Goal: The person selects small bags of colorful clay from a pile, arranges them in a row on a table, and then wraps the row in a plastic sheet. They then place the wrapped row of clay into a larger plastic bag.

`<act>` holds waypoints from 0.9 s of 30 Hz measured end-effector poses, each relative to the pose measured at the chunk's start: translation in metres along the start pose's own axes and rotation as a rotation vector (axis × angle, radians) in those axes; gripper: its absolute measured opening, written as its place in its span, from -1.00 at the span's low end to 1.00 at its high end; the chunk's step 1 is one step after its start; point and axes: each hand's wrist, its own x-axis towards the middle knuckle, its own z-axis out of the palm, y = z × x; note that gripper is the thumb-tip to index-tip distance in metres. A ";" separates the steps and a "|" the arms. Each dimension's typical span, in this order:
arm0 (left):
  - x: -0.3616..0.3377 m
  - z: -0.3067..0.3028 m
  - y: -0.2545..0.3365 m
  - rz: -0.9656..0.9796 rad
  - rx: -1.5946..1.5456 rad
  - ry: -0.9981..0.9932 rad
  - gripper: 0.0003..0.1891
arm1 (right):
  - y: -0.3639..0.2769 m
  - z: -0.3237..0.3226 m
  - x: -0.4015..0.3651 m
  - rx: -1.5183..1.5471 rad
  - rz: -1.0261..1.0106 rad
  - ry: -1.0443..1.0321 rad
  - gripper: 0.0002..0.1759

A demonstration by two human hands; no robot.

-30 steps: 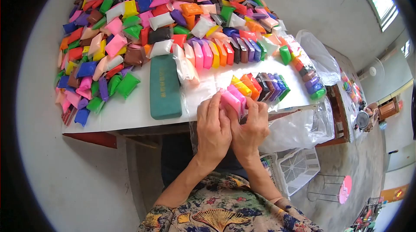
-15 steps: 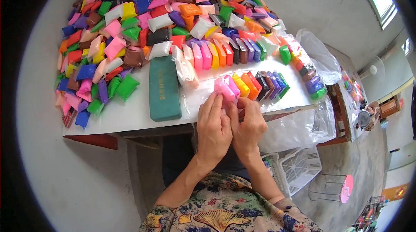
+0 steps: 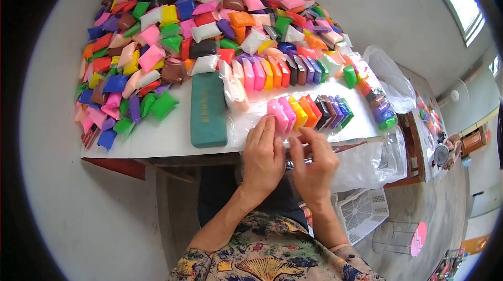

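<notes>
A row of colored packets [image 3: 299, 114], pink through yellow, orange, black, purple and green, lies in clear plastic near the table's front edge. My left hand [image 3: 263, 149] touches the pink end of this row with its fingertips, fingers close together. To its right my right hand [image 3: 314, 161] is raised at the table edge, thumb and forefinger apart, with nothing visible between them. Behind stands a second row of packets [image 3: 280, 73] in similar colors. The green box [image 3: 208, 110] lies left of both rows.
A big heap of mixed packets [image 3: 152, 34] covers the table's back and left. A column of wrapped packets [image 3: 378, 104] lies at the right edge. Clear plastic bags [image 3: 385, 79] hang there. Below right are a white basket [image 3: 362, 213] and a pink-topped stool [image 3: 418, 239].
My right hand has moved right, away from my left hand, and its fingers have parted. The whole view has shifted slightly. My left hand stays at the pink end.
</notes>
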 end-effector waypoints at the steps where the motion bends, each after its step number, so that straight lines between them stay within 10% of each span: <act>1: -0.001 0.001 0.000 0.007 0.003 0.000 -0.55 | -0.009 -0.007 0.007 0.018 -0.006 0.016 -0.77; 12: -0.004 0.015 -0.002 0.145 -0.050 -0.015 -0.62 | -0.063 0.063 0.103 -0.444 -0.024 -0.533 -0.29; 21: -0.004 0.008 0.002 0.061 -0.105 -0.036 -0.67 | -0.044 0.100 0.108 -0.457 -0.131 -0.517 -0.75; 27: -0.001 0.004 0.005 0.058 -0.128 -0.041 -0.68 | -0.042 0.101 0.109 -0.447 -0.063 -0.544 -0.53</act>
